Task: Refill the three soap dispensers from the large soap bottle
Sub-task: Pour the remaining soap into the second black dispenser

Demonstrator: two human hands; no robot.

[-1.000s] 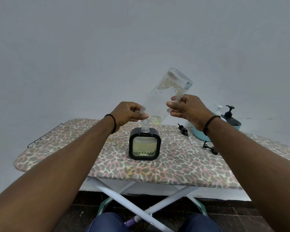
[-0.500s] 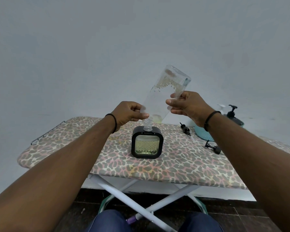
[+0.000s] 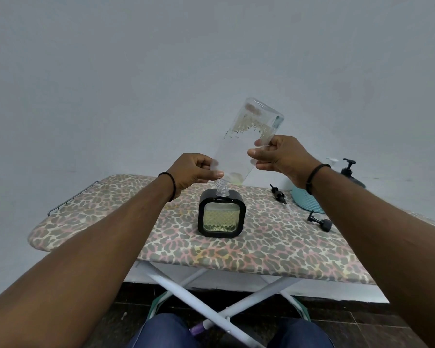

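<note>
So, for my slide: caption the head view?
Both hands tip the clear soap bottle into the square black dispenser.

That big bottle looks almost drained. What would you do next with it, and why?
Probably hold the bottle tipped a moment longer, then lift it away. Only a small pool of soap sits near its neck, which points into the top of the square dispenser, already mostly full. The left hand holds the bottle near the neck and the right hand higher up.

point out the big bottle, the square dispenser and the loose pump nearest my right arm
bottle [image 3: 239, 146], head view, clear side wall
square dispenser [image 3: 221, 197], head view, black top edge
loose pump [image 3: 320, 222], head view, black collar
</note>
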